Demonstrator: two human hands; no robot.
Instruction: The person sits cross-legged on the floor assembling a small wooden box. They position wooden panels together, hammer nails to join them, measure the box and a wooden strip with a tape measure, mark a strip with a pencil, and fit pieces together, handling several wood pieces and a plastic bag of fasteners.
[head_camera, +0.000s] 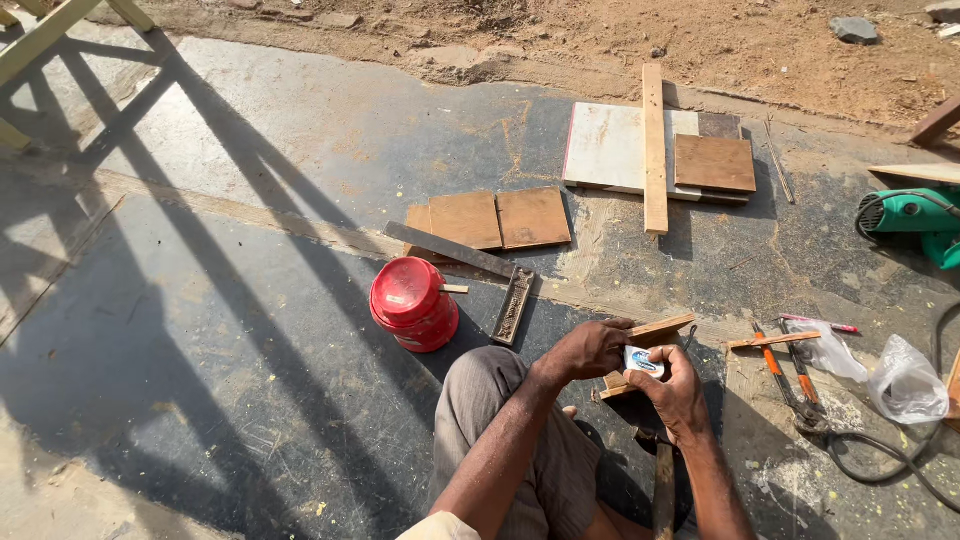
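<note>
On the dark floor (250, 330), going left to right, stands one red tin (413, 303) with its lid on and a small stick lying across its top edge. Just right of it lies one metal try square (480, 268), its blade angled up to the left and its stock pointing down toward the person's knee. Above it lie three brown board pieces (495, 219) side by side, touching.

Lower down, the left hand (590, 350) is clenched in a pinch grip on the near edge of one small white and blue packet (643, 361). The packet sits between the two hands, just over a short wooden block (655, 330). The right hand (678, 393) grasps the packet from below and the right, its thumb on top of it; both grips touch the packet.

Farther up lies one pale flat panel (610, 145), one long wooden batten (654, 150) laid upright across it, and one brown square board (714, 163) on its right part. Right of the hands lie one pair of orange-handled pincers (788, 378), two clear plastic bags (905, 382), and at the edge one green power tool (915, 215).
</note>
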